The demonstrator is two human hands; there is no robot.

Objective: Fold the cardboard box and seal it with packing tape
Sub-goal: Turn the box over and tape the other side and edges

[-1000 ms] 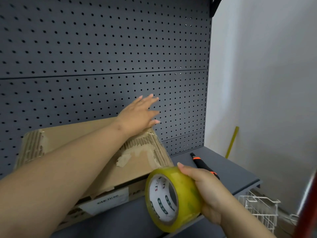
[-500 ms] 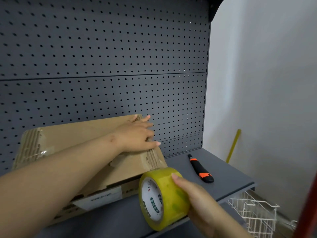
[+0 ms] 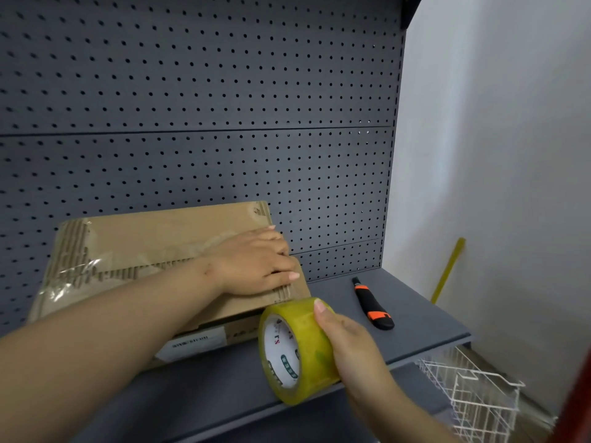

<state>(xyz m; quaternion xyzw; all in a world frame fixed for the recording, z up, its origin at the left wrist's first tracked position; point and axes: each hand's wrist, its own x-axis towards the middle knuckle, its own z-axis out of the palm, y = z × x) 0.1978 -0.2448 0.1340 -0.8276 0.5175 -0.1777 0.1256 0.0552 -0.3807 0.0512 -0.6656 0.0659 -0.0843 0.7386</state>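
Standing behind everything, a grey pegboard [image 3: 198, 91] is backing the counter [image 3: 204, 385], where the cardboard box [image 3: 144, 251] is lying. The left hand [image 3: 256, 263] is pressing flat, fingers extended, on the box's right end. The right hand [image 3: 345, 343] is gripping the tape roll [image 3: 297, 346], touching the box's corner. A utility knife [image 3: 371, 303] is lying nearby.

Grey shelf [image 3: 415, 318], cardboard box [image 3: 153, 238], probably utility knife [image 3: 372, 306]
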